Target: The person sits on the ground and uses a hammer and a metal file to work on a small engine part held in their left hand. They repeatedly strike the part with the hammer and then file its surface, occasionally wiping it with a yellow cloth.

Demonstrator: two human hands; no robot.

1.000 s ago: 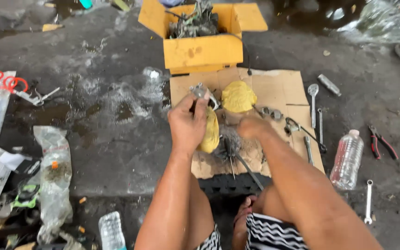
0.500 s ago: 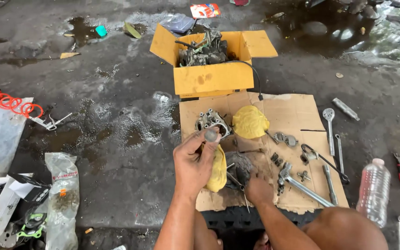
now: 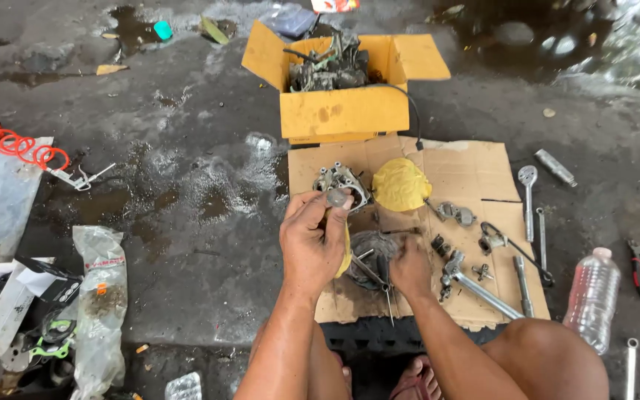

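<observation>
The left hand (image 3: 311, 241) pinches a small round grey metal part (image 3: 337, 198) in its fingertips, raised just above the flat brown cardboard sheet (image 3: 475, 167) near a grey carburettor body (image 3: 341, 180). The right hand (image 3: 411, 265) rests on a dark, grimy round engine part (image 3: 370, 255) on the cardboard; its fingers are hidden, so I cannot tell its grip. The greasy piece could slip from the pinch and roll onto the wet concrete floor (image 3: 187, 185) among the debris.

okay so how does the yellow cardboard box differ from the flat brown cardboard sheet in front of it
The yellow cardboard box stands upright with flaps open and holds greasy metal parts; the flat brown cardboard sheet lies unfolded on the ground with tools and small parts spread across it. The box is bright yellow, the sheet dull brown and stained. Both are cardboard on wet concrete.
</observation>
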